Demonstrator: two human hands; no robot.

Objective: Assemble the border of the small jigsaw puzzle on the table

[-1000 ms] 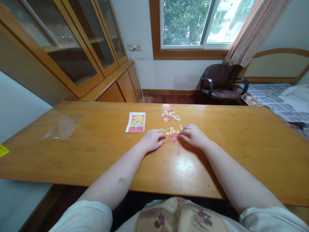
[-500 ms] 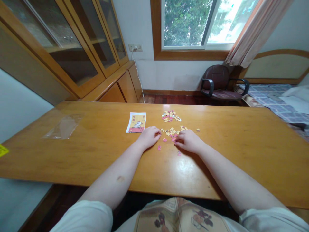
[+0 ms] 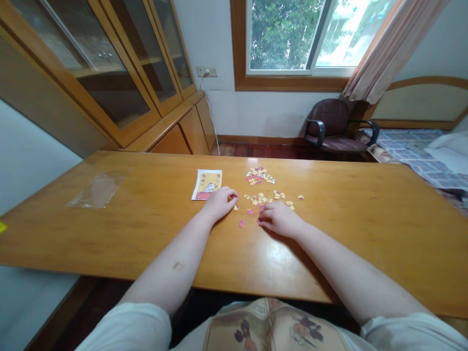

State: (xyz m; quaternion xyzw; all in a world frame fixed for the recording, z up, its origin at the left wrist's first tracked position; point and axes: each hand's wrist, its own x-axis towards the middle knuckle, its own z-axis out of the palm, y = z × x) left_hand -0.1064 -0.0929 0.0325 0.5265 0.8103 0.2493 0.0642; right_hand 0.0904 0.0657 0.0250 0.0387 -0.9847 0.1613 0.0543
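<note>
Small jigsaw puzzle pieces (image 3: 260, 198), mostly yellow with some pink, lie loose at the middle of the table. My left hand (image 3: 221, 202) rests beside the picture card (image 3: 207, 184), its fingers curled towards the thumb; whatever they hold is too small to make out. Just under those fingertips is a yellow puzzle piece (image 3: 236, 207). On the near side of the loose pieces, my right hand (image 3: 281, 218) is closed, with its fingertips on a pink puzzle piece (image 3: 259, 221). Another pink piece (image 3: 242, 223) lies between the hands, nearer to me.
A second cluster of puzzle pieces (image 3: 259, 174) sits farther back on the wooden table (image 3: 153, 219). A clear plastic bag (image 3: 98, 190) lies at the left. Beyond the table stand a glass-door cabinet (image 3: 146, 117) and an armchair (image 3: 332, 124).
My left hand has moved left, and a yellow piece now shows beside its fingertips. My right hand has shifted left and slightly nearer to me, uncovering yellow pieces behind it.
</note>
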